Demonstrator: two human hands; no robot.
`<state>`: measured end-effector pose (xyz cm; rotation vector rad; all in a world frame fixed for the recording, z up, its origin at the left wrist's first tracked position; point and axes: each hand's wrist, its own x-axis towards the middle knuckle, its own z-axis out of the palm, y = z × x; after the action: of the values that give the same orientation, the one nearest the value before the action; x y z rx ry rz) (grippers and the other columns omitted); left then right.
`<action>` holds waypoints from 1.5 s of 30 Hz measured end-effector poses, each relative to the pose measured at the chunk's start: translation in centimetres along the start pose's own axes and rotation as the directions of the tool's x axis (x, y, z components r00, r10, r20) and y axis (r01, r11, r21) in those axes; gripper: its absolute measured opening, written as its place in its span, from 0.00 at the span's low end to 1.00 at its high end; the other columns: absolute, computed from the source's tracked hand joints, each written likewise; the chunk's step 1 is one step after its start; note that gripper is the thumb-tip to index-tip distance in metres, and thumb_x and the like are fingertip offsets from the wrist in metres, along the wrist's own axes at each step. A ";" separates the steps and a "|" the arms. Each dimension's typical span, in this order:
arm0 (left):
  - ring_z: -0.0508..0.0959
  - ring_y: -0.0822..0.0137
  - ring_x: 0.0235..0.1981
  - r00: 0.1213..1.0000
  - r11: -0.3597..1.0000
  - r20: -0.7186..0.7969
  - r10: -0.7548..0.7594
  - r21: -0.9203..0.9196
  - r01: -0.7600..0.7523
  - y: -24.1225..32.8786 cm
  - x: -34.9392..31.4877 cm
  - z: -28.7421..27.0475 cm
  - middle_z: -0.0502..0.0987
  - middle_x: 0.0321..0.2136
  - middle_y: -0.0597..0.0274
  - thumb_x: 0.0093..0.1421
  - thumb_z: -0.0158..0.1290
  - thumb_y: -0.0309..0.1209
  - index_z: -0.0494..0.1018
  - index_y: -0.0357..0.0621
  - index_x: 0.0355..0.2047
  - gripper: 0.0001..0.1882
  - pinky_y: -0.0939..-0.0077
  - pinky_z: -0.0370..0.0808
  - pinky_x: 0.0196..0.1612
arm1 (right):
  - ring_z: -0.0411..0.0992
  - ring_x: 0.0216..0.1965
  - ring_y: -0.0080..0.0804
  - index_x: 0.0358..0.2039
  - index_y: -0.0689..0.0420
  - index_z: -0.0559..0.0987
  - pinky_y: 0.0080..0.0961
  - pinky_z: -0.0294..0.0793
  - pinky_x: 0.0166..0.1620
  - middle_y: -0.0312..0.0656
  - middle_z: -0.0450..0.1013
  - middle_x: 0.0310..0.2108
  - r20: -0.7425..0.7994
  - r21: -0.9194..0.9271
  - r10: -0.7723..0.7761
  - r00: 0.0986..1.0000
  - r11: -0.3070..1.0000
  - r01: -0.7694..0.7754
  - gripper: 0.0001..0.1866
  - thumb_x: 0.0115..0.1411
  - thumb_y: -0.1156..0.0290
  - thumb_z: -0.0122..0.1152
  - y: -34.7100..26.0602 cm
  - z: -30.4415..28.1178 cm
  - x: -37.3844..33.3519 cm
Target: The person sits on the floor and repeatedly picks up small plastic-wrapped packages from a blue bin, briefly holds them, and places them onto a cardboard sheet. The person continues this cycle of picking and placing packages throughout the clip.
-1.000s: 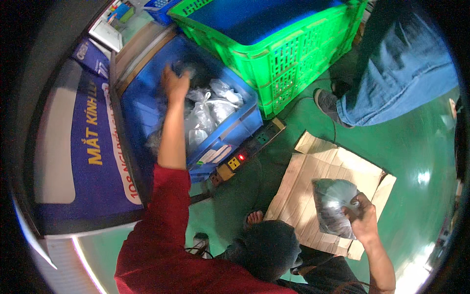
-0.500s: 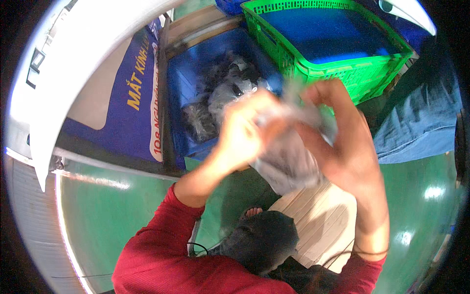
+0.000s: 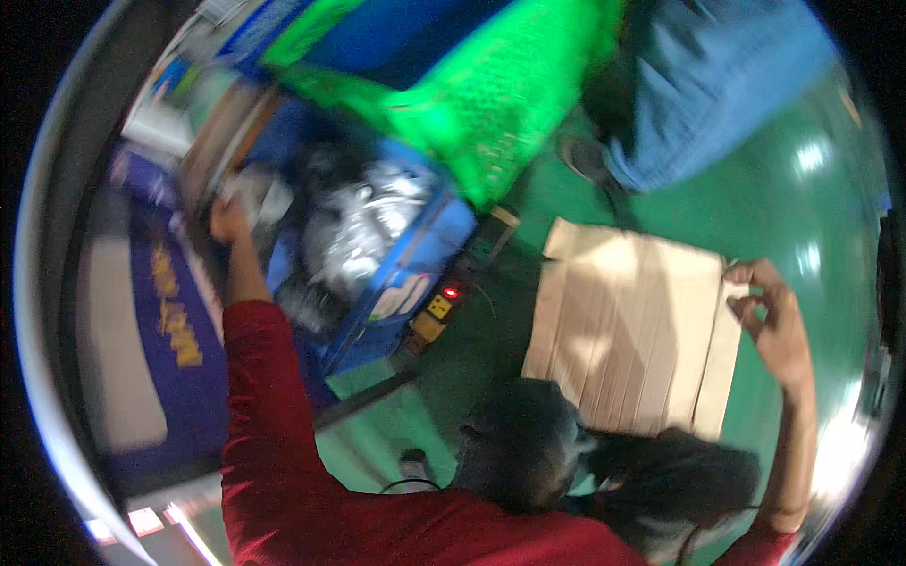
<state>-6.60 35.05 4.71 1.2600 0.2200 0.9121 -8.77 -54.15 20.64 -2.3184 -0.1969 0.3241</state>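
My left hand (image 3: 229,222) reaches to the left rim of a blue bin (image 3: 458,226). Its fingers are closed on a clear plastic bag (image 3: 267,196), blurred by motion; what the bag holds, I cannot make out. Inside the bin lies a pile of clear plastic bags (image 3: 359,226) with dark contents. Far to the right, my right hand (image 3: 779,335) is above the right edge of a flat cardboard sheet (image 3: 632,330). Its fingers are half curled, with a gap between thumb and forefinger, and no held thing shows.
A green crate (image 3: 491,104) with a blue inside stands behind the bin. Beside the bin, a yellow power strip (image 3: 432,319) with a red light lies on the floor. A person in blue jeans (image 3: 722,94) stands at the upper right. A purple printed panel (image 3: 165,311) is at the left.
Both hands were together over a grey translucent bag. They have parted: the left went to the bin with a bag, the right moved out over the cardboard. The view has turned.
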 end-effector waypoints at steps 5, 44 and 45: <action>0.71 0.52 0.40 0.976 -0.370 -0.216 -0.029 0.909 0.191 -6.3 -10.9 3.4 0.71 0.39 0.50 0.46 0.55 0.46 0.69 0.39 0.41 0.27 0.62 0.66 0.43 | 0.69 0.37 0.30 0.36 0.62 0.71 0.27 0.69 0.39 0.42 0.71 0.33 -0.117 -0.126 0.328 0.937 0.931 -0.342 0.12 0.50 0.74 0.54 8.2 -2.8 -5.0; 0.67 0.78 0.31 0.995 0.789 0.008 -0.100 0.609 0.074 12.1 -46.6 31.2 0.72 0.28 0.69 0.58 0.45 0.29 0.69 0.37 0.37 0.10 0.82 0.65 0.37 | 0.65 0.25 0.17 0.34 0.60 0.74 0.15 0.64 0.28 0.32 0.71 0.27 0.061 0.672 0.191 0.980 0.718 -0.182 0.11 0.47 0.77 0.59 28.7 0.2 -8.8; 0.68 0.78 0.30 1.000 0.783 -0.005 -0.008 0.623 0.010 13.2 -44.8 31.7 0.72 0.27 0.66 0.57 0.45 0.30 0.70 0.36 0.37 0.10 0.81 0.65 0.36 | 0.65 0.26 0.18 0.34 0.61 0.74 0.15 0.63 0.29 0.33 0.71 0.29 0.036 0.663 0.118 0.992 0.740 -0.111 0.11 0.48 0.76 0.59 25.6 0.3 -7.1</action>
<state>-22.43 -18.57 12.44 1.8709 0.5662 0.8586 -14.55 -73.31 3.12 -1.6130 0.0689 0.3732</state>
